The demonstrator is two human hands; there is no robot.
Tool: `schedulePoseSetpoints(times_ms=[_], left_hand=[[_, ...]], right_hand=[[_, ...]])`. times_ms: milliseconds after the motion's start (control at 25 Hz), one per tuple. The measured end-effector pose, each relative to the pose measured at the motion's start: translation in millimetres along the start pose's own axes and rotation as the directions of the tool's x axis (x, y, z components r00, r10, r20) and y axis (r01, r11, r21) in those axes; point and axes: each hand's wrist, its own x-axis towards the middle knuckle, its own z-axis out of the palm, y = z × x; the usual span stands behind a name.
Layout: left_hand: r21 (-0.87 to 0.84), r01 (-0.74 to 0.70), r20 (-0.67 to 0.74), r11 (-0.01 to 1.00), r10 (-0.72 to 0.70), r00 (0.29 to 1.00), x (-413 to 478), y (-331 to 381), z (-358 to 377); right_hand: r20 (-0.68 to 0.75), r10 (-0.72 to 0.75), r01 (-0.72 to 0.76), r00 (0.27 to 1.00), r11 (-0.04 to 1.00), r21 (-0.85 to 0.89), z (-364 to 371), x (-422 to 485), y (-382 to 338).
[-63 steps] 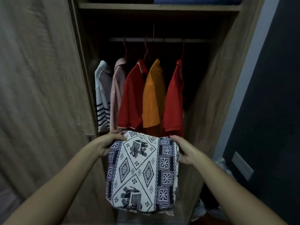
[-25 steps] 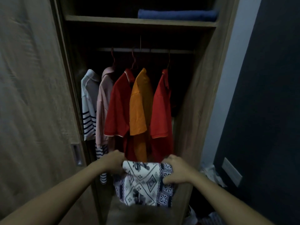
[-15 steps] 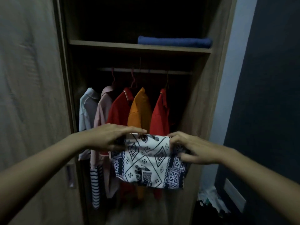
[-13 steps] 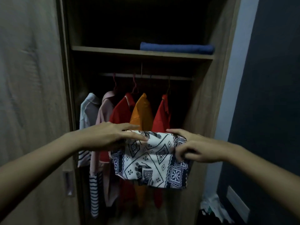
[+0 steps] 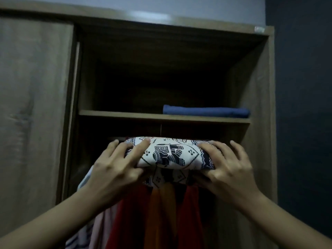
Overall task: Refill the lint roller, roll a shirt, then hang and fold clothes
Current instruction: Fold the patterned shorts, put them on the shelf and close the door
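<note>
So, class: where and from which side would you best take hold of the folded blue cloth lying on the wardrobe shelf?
Take the folded blue cloth by its long front edge, coming straight in from the open front of the wooden wardrobe shelf. It lies flat and low against the right wall, so probably slide the fingers under and the thumb on top, a flat grip with each hand near an end.

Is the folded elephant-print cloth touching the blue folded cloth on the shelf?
Apart. The head view shows the elephant-print cloth held below the shelf, with the shelf board between it and the blue cloth.

2 hands (image 5: 115, 169) (image 5: 228, 168), 1 patterned folded cloth (image 5: 168, 155), 1 blue folded item (image 5: 206, 111), approx. 5 hanging shirts (image 5: 159, 216).
</note>
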Motion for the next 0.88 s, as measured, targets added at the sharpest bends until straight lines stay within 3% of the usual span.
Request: schedulePoseSetpoints(times_ms=[80, 240, 320, 400, 480, 560, 680, 760, 880], left_hand=[[0.065, 0.029, -0.185, 0.997, -0.016, 0.983, 22, -15, 18], [0.121, 0.126, -0.411, 0.985, -0.066, 0.909, 76, -39, 60], [0.138, 0.221, -0.456, 0.966, -0.136, 0.879, 115, -55, 82], [0.142, 0.257, -0.468, 0.956, -0.164, 0.868, 158, -67, 107], [0.287, 0.218, -0.306, 0.933, -0.126, 0.944, 195, -69, 126], [0.397, 0.101, -0.039, 0.912, -0.093, 0.995, 217, -64, 140], [0.284, -0.119, 0.357, 0.952, 0.010, 0.934, 226, -52, 155], [0.107, -0.151, 0.475, 0.983, 0.083, 0.876, 228, -56, 152], [-0.184, -0.061, 0.424, 0.981, 0.135, 0.896, 223, -74, 143]], right_hand=[[-0.141, 0.002, -0.011, 0.990, 0.998, -0.058, 7, 18, 15], [-0.419, -0.009, -0.089, 0.908, 0.973, -0.213, 22, 62, 55], [-0.461, 0.001, -0.153, 0.887, 0.944, -0.293, 34, 95, 86], [-0.414, 0.035, -0.199, 0.910, 0.911, -0.362, 52, 128, 122], [-0.274, 0.097, -0.212, 0.957, 0.877, -0.431, 69, 151, 152], [0.028, 0.185, -0.155, 0.982, 0.891, -0.426, 88, 158, 173], [0.489, 0.154, -0.078, 0.859, 0.982, -0.174, 103, 148, 191], [0.546, 0.013, -0.044, 0.838, 0.998, 0.044, 99, 144, 201], [0.375, -0.067, -0.033, 0.925, 0.966, 0.255, 91, 144, 213]])
